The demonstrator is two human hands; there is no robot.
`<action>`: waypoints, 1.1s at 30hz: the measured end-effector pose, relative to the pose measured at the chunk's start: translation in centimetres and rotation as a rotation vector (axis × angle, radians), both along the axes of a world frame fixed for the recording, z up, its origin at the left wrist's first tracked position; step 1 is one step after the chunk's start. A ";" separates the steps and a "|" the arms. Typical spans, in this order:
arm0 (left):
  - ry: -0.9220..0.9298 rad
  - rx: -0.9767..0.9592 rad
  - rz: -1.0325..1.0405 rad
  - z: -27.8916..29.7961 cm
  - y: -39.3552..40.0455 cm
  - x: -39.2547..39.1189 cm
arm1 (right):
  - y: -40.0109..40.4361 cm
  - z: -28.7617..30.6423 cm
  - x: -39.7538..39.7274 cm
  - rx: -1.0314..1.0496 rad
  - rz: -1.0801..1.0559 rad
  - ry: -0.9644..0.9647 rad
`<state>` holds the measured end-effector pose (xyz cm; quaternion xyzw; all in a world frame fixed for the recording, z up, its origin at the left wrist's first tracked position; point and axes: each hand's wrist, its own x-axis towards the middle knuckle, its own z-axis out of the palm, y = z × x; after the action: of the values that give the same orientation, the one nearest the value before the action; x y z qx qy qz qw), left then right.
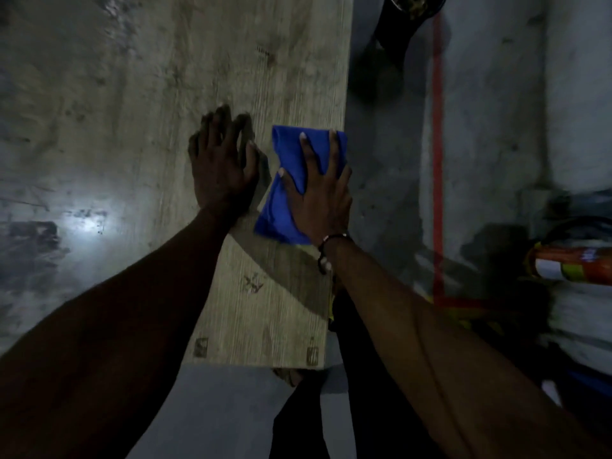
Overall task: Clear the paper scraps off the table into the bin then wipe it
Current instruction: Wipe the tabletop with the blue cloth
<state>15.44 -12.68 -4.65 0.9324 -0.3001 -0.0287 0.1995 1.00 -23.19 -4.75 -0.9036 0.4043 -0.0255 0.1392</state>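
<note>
A blue cloth [287,150] lies on the pale wooden table [258,67], close to its right edge. My right hand [319,197] presses flat on the cloth with the fingers spread over it. My left hand [223,162] rests flat on the bare wood just left of the cloth, fingers apart, holding nothing. No paper scraps show on the tabletop. A dark round bin [415,6] stands on the floor beyond the table's right edge, cut off by the top of the view.
The table's right edge runs just beside my right hand, with grey floor below. A red line [437,160] crosses the floor. Bags and an orange-and-white package [573,265] lie at the right. My legs show under the near table edge.
</note>
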 end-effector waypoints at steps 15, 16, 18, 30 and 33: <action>0.061 0.012 0.046 -0.6 -12.1 11.2 | -15.2 -1.8 14.6 0.002 0.002 -0.173; 0.050 0.010 0.057 -0.6 -12.3 11.3 | -16.2 -1.7 15.5 0.000 -0.001 -0.165; 0.044 0.019 0.078 -0.5 -12.3 11.2 | -18.1 -1.7 17.1 0.011 0.006 -0.155; 0.043 -0.012 0.104 0.1 -12.5 11.0 | -16.8 -2.0 14.7 -0.014 0.115 -0.079; 0.046 -0.003 0.110 0.1 -12.5 11.0 | -13.7 -1.3 11.8 0.020 0.121 -0.050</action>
<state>26.45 -25.16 -4.54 0.9462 -0.2439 -0.0385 0.2092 12.76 -36.94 -6.03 -0.9240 0.3456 -0.0357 0.1598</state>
